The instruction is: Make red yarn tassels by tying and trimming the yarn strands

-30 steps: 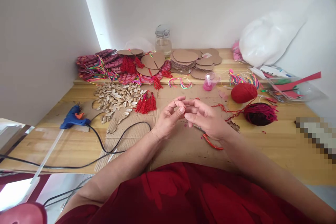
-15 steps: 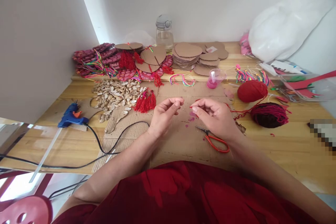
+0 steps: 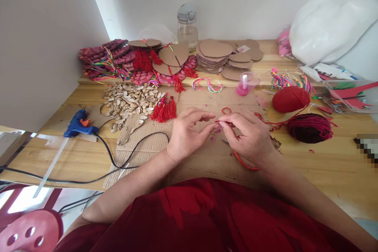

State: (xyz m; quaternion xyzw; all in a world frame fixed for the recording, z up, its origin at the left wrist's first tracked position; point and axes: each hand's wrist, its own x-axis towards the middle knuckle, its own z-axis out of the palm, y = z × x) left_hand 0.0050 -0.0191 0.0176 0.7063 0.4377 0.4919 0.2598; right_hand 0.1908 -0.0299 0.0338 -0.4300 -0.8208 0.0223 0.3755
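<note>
My right hand [image 3: 249,134] is closed in a pinch on red yarn [image 3: 226,110], a loop of which shows just past its fingertips. Close by on the left, my left hand [image 3: 190,130] has its thumb and index finger apart in a C shape, the thumb tip close to the yarn's end. Whether that thumb touches the yarn is too small to make out. Under my right hand lie scissors with orange handles [image 3: 243,162], their blades mostly hidden. From the right, the strand leads back toward a red yarn ball [image 3: 291,99].
Left of my hands are red tassels [image 3: 165,111], peanut shells [image 3: 132,100] and a blue glue gun [image 3: 78,124] with its cable. Cardboard shapes [image 3: 215,49] are stacked behind. A pink cup [image 3: 243,88], a dark yarn ball [image 3: 310,129] and a plastic tray [image 3: 351,104] stand right.
My left hand's fingers have spread from a pinch, and its thumb has come across to my right fingertips. A loop of red yarn now shows beyond them. My right hand covers more of the scissors.
</note>
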